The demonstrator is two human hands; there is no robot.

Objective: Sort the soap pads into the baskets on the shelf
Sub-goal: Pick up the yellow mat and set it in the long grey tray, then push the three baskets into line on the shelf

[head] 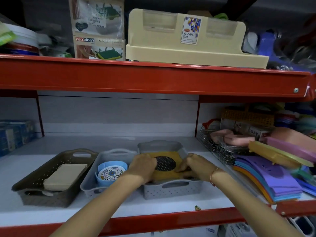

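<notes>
Three baskets stand side by side on the white lower shelf. The brown basket [29,183] on the left holds a beige rectangular pad [65,176]. The middle grey basket [89,178] holds a blue round pack with a floral disc [111,172]. In the right grey basket [171,188] lies a mustard-yellow pad with a black dotted oval [166,161]. My left hand [142,166] grips the yellow pad's left edge and my right hand [195,165] grips its right edge, both inside that basket.
A wire rack [220,147] with pink items and a stack of coloured sheets [273,178] crowd the right side. Blue boxes [13,135] sit at far left. The upper red shelf [153,77] carries a beige multipurpose stand [193,45] and sponge packs [97,29].
</notes>
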